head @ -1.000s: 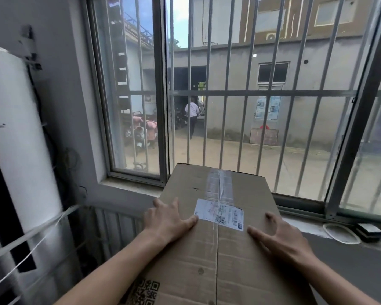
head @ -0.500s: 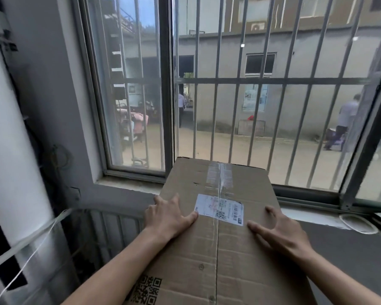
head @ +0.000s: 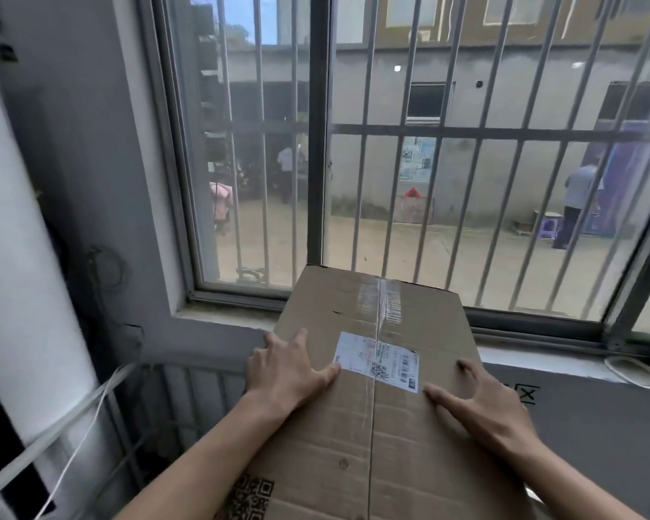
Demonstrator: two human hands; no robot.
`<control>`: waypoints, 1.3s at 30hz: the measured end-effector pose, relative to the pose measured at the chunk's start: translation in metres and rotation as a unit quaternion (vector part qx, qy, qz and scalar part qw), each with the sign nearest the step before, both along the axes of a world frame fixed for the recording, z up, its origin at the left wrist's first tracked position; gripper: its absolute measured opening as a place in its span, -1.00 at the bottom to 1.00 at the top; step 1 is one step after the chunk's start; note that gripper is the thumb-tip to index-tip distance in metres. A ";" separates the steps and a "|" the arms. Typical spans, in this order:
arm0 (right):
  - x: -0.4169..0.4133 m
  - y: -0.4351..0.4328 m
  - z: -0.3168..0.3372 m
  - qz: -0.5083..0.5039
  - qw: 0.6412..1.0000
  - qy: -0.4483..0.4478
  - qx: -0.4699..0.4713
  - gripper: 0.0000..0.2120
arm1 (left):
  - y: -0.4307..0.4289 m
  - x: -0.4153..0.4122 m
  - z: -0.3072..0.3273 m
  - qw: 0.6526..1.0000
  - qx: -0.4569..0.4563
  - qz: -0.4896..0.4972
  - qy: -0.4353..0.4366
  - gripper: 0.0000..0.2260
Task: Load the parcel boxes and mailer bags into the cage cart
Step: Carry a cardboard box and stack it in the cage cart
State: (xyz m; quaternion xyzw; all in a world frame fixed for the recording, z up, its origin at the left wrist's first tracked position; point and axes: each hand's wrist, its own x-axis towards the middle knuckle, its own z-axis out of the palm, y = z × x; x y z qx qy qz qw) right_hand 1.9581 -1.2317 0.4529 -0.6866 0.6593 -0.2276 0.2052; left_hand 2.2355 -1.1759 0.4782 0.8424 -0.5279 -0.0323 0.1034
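Note:
A large brown cardboard parcel box (head: 372, 437) fills the lower middle of the view, taped along its centre with a white shipping label (head: 376, 360) on top. My left hand (head: 289, 365) lies flat on the box's top near its left edge, fingers spread. My right hand (head: 481, 405) rests flat on the top near the right edge, thumb pointing toward the label. The wire bars of the cage cart (head: 188, 399) show low at the left, beside and below the box. What the box stands on is hidden.
A barred window (head: 443, 152) with a sill (head: 226, 320) stands straight ahead, close behind the box. A white cylinder (head: 19, 279) and white straps (head: 72, 418) are at left. A dark flat surface (head: 597, 425) lies at right, with a white dish (head: 635, 371) on the sill.
The view has shifted slightly left and closer to the window. Both hands keep the same flat position on the box top.

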 end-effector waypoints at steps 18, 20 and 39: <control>-0.020 0.001 -0.011 0.004 1.000 -0.019 -0.007 -0.12 | 0.002 -0.016 -0.006 0.999 0.016 0.000 0.046 -0.23; -0.015 -0.001 -0.012 0.005 1.000 -0.013 -0.010 -0.10 | 0.000 -0.012 -0.010 0.999 0.017 0.000 0.047 -0.21; 0.211 -0.015 -0.083 -0.022 0.998 0.041 0.032 0.06 | -0.026 0.215 -0.081 0.996 0.041 -0.021 0.080 -0.11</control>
